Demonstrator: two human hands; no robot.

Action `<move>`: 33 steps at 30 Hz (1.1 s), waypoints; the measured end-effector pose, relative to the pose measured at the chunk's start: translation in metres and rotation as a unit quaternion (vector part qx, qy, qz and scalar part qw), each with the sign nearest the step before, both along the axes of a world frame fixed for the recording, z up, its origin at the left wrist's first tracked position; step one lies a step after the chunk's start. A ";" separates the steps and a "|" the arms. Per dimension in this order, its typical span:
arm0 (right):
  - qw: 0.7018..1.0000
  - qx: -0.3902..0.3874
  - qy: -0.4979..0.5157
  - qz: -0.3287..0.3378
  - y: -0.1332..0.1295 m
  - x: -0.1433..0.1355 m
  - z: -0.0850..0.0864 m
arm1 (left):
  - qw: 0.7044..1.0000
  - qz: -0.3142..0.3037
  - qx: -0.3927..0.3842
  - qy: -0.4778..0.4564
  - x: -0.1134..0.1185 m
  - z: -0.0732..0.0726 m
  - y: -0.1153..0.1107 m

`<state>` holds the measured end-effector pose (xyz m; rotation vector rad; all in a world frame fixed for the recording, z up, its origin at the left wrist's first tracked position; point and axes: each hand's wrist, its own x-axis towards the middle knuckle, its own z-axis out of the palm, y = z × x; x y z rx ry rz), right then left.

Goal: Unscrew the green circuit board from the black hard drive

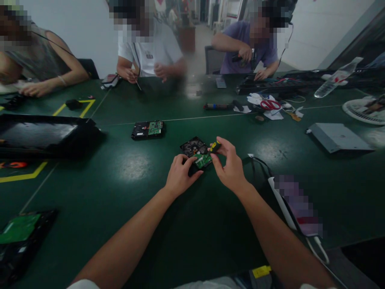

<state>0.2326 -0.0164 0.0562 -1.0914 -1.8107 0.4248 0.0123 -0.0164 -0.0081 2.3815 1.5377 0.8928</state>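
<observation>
A hard drive (195, 147) with a black casing and a green circuit board lies on the green table (156, 237) in front of me. My left hand (182, 173) grips its near left side, thumb along the board's edge. Between the thumb and fingers of my right hand (227, 163) is a yellow and black screwdriver (214, 147), tilted down toward the board. The screwdriver's tip is too small to make out. Farther left lies a second hard drive (148, 129), board side up, touched by neither hand.
At the lower left is another drive (22, 237), near a large black casing (39, 134). To my right lie a phone (297, 204) with a cable and a grey metal box (338, 137). Scissors (270, 105) and a bottle (338, 78) are farther back. Several people sit across the table.
</observation>
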 end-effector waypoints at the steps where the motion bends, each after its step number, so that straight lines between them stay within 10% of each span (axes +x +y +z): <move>1: 1.000 0.006 -0.002 -0.010 0.000 0.001 -0.004 | 1.000 0.007 0.000 0.001 0.000 0.000 0.000; 33: 0.993 0.089 -0.005 -0.072 -0.005 -0.007 -0.035 | 1.000 0.019 -0.023 -0.002 0.000 0.002 -0.003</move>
